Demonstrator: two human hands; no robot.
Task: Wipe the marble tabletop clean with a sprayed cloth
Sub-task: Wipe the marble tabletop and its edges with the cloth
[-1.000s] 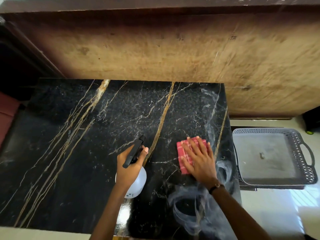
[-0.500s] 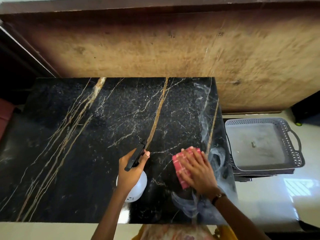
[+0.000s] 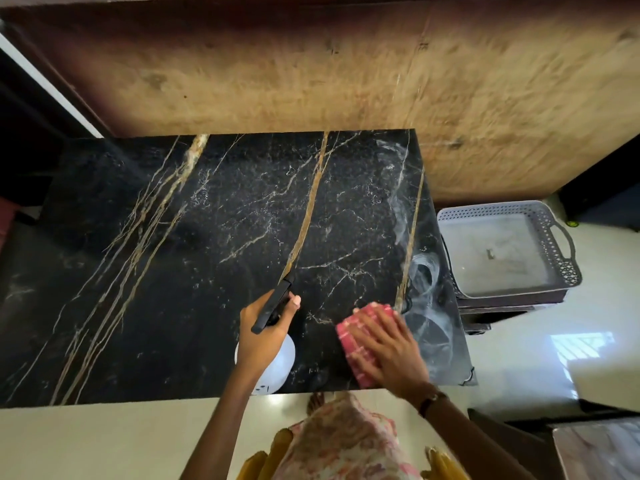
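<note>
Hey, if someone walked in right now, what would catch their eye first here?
Probably the black marble tabletop with gold veins, filling the middle of the view. Near its front right corner the right hand presses a red checked cloth flat beside pale swirled wipe streaks. Just left, the left hand grips a white spray bottle with a black trigger.
</note>
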